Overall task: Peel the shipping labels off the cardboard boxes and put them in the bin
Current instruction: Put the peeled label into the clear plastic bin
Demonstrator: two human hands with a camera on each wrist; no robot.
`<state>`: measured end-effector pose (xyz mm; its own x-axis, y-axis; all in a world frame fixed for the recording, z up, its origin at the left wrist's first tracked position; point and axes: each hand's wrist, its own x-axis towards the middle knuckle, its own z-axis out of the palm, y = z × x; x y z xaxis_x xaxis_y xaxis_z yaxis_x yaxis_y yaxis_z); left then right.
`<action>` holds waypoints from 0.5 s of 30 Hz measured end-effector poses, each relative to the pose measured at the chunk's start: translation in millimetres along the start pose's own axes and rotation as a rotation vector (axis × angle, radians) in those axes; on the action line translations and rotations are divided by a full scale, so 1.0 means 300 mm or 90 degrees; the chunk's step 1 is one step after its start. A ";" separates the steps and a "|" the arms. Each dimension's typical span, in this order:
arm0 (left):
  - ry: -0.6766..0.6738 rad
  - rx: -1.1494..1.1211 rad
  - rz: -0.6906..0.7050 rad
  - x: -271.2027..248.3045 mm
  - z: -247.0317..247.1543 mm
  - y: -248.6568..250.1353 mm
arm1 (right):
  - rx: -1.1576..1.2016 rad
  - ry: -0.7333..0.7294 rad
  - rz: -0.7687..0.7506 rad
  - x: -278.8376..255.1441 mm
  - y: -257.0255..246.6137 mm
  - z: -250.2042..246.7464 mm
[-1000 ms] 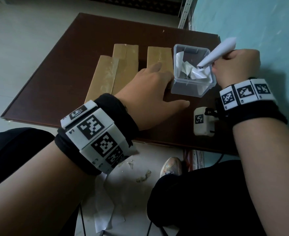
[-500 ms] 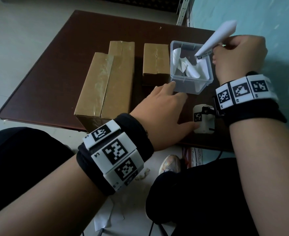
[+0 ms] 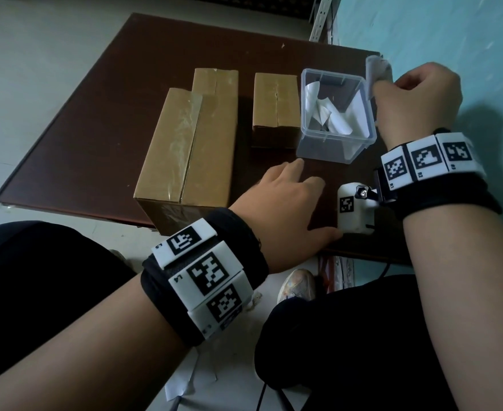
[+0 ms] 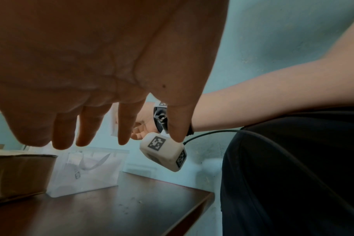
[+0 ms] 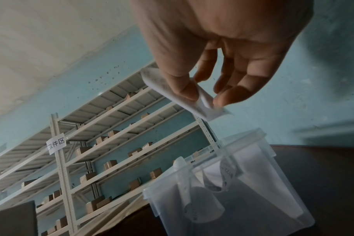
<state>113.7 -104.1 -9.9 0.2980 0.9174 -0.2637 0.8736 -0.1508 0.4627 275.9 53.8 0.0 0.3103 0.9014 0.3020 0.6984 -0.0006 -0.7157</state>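
My right hand (image 3: 416,96) pinches a curled white shipping label (image 3: 376,72) between thumb and fingertips, just right of and above the clear plastic bin (image 3: 360,148). The right wrist view shows the label (image 5: 182,94) in that pinch over the bin (image 5: 263,183), which holds several curled labels. My left hand (image 3: 286,203) hovers open with straight fingers above the table's front part, short of the bin, holding nothing. Three cardboard boxes lie on the table: a large one (image 3: 185,149) at the front, a second (image 3: 214,81) behind it, a small one (image 3: 275,108) beside the bin.
The dark brown table (image 3: 96,114) ends close to my knees. A teal wall (image 3: 452,34) stands right behind the bin. Metal shelving (image 5: 111,143) with small boxes rises at the back. Paper scraps (image 3: 185,378) and a shoe (image 3: 296,287) are on the floor.
My right hand lifted the label out from over the bin and drew it right. My left hand pulled back from the bin's side toward the table's front edge.
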 end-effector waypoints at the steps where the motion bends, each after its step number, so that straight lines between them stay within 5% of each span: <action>1: -0.004 -0.002 -0.001 0.000 0.004 -0.002 | -0.002 -0.006 -0.007 -0.004 -0.003 0.000; 15: -0.046 0.001 -0.007 0.005 0.035 -0.021 | 0.074 -0.097 0.013 -0.023 -0.004 0.043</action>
<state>112.8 -105.7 -22.0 0.3146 0.8903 -0.3292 0.8776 -0.1406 0.4584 264.5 53.2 -9.4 0.2162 0.9570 0.1935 0.6105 0.0222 -0.7917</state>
